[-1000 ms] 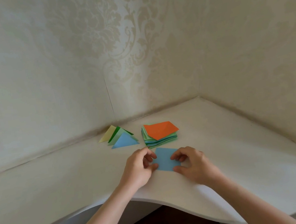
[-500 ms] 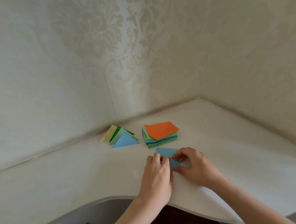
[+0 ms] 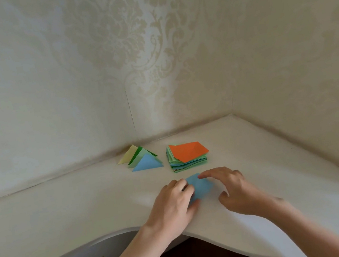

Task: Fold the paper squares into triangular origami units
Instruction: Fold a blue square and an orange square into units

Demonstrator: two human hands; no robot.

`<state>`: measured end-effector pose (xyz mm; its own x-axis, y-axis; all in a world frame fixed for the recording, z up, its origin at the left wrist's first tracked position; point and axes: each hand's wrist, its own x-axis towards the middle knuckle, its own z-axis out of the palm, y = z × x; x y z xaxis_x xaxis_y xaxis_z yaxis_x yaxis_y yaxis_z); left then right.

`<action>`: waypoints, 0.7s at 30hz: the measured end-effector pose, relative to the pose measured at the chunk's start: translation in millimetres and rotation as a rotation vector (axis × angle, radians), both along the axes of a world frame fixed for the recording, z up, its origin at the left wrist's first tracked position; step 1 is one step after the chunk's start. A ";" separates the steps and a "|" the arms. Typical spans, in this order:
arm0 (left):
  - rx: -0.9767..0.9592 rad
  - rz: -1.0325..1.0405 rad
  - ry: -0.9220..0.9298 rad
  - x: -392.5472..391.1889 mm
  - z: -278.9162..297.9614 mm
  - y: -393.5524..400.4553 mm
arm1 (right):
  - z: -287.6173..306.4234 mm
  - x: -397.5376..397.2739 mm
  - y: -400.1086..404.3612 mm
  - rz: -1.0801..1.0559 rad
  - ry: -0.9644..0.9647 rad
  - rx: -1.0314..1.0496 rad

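One blue paper piece (image 3: 200,186) lay flat on the white desk (image 3: 284,188) near its front edge, between two hands: the left hand (image 3: 174,207) rested on its left part with fingers curled down onto the sheet, while the right hand (image 3: 233,189) hovered at its right with fingers spread and relaxed, index tip at the paper's far corner. Behind stood one stack of paper squares (image 3: 187,156) topped by an orange sheet, and to its left three folded triangles (image 3: 141,160): one yellow, one green, one blue
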<state>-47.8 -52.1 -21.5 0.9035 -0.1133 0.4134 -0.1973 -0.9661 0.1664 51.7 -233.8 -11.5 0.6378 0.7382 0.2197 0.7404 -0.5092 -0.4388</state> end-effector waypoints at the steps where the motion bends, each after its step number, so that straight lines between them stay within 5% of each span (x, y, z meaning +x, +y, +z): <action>1: 0.002 -0.030 -0.002 -1.4 -0.2 4.3 | -1.0 0.0 2.6 0.008 -0.011 -0.014; 8: -0.015 -0.010 -0.052 -9.6 -0.3 38.7 | -11.0 -5.8 24.1 -0.034 -0.031 0.135; 15: -0.315 0.250 -0.008 -7.9 -8.8 38.5 | -19.0 -11.1 40.4 -0.206 0.021 0.206; 21: -0.158 0.443 0.026 4.5 -13.0 17.6 | -24.3 -15.9 54.7 -0.349 -0.022 0.202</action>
<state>-43.3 -34.5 -34.5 0.8607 0.3481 0.3716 0.2345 -0.9188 0.3176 35.7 -179.1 -35.8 0.8360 0.4189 0.3545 0.5487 -0.6367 -0.5417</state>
